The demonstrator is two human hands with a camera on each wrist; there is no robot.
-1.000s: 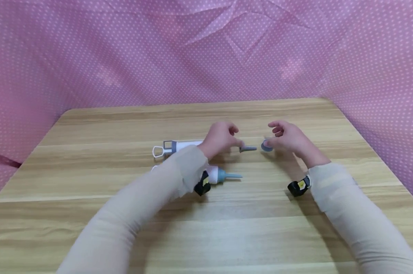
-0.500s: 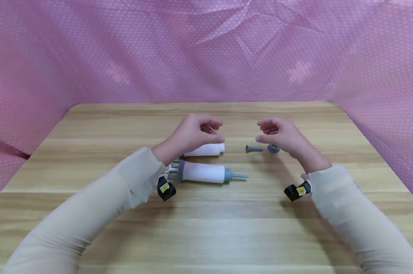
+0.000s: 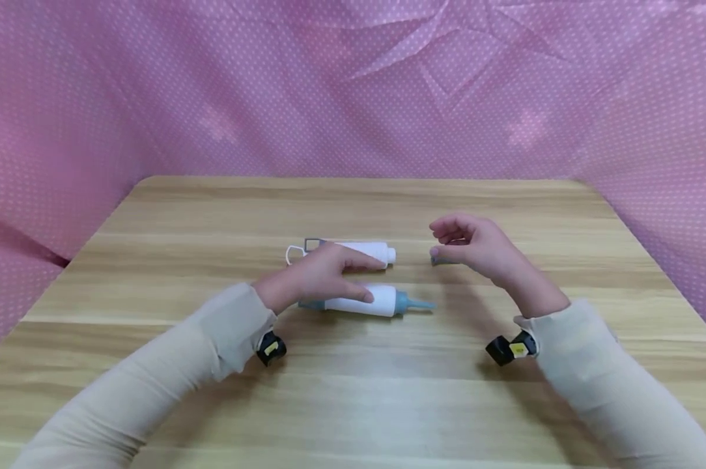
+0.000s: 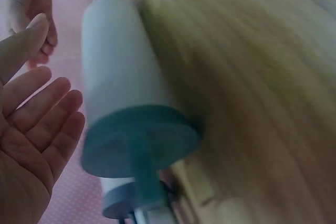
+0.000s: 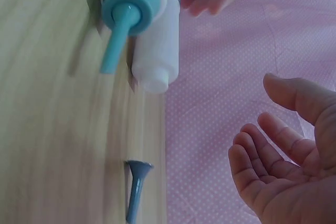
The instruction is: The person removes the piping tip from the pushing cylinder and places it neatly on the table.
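A white syringe-like tube [image 3: 382, 301] with a teal tip and teal collar lies nearer the person, pointing right. Behind it rests a second white tube [image 3: 372, 249], its short neck bare and a white loop handle at the left end. My left hand [image 3: 324, 277] hovers over both tubes, fingers loosely extended; the left wrist view shows it apart from the teal-tipped tube. To the right, my right hand [image 3: 476, 251] is held in the air, fingers relaxed and holding nothing. Below it on the table lies a grey flared nozzle [image 5: 136, 187], mostly hidden in the head view.
The wooden table [image 3: 388, 391] has rounded far corners. Pink dotted cloth [image 3: 353, 98] hangs behind it and along both sides. Each wrist carries a small black camera, the right one [image 3: 510, 348] close above the tabletop.
My left hand has gone from beside the grey nozzle leftward, then down over the two tubes. The grey nozzle lies free. My right hand has lifted off the small grey round piece, now out of sight.
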